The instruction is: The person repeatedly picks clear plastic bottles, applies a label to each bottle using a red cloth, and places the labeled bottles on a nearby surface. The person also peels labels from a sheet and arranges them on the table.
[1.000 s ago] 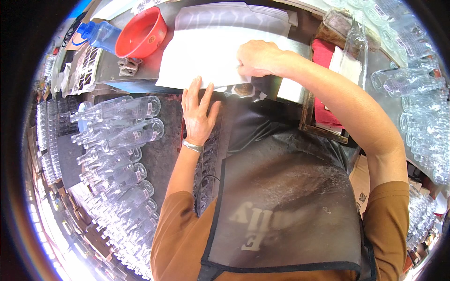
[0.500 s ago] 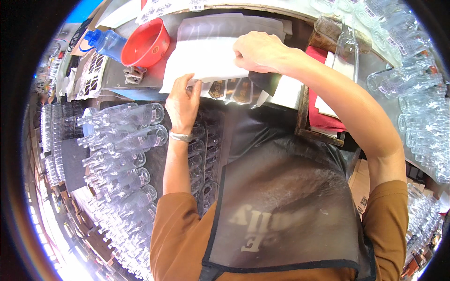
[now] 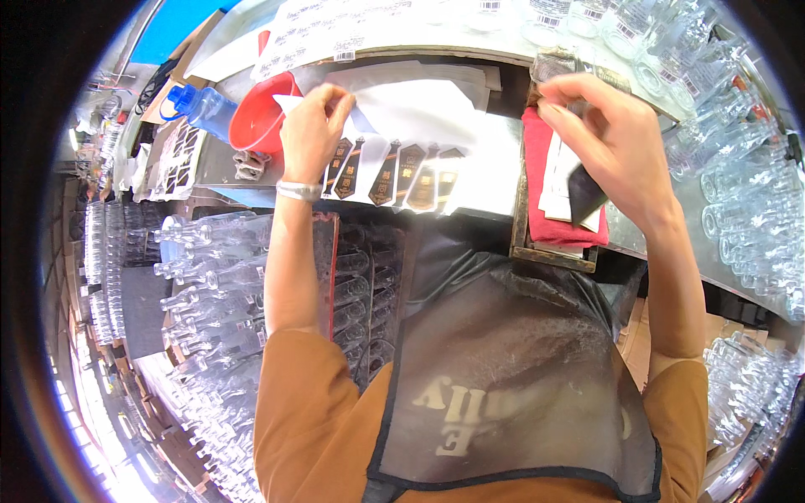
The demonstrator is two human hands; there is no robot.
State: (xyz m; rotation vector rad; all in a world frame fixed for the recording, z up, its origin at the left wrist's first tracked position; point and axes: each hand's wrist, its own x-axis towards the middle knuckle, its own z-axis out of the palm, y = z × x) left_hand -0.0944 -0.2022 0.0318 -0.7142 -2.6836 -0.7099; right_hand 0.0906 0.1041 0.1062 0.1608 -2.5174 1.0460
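My left hand [image 3: 312, 130] is closed in a pinch on the edge of a thin white sheet [image 3: 411, 109]. That sheet is folded up and back from a row of dark labels with gold print [image 3: 392, 174], which lie along the near edge of the bench. My right hand [image 3: 616, 138] is raised at the right, with thumb and forefinger curled and a gap between them. A black flat, pointed piece [image 3: 584, 197] shows below its palm, seemingly held by the other fingers, which are mostly hidden. Beneath it a wooden tray [image 3: 553, 256] holds a red cloth [image 3: 537, 214] and folded white cloth or paper [image 3: 553, 176].
A red bowl [image 3: 256, 117] and a blue bottle [image 3: 210, 111] stand at the left of the bench, with a crumpled rag [image 3: 250, 165] near them. Clear glass bottles [image 3: 226, 243] lie stacked at lower left. More glass bottles [image 3: 746, 201] fill the right side. Printed sheets [image 3: 335, 29] lie on the far shelf.
My left hand has risen and lifted the white sheet, uncovering the row of dark labels. My right hand has moved right, off the sheet to above the tray, and the black piece has moved with it.
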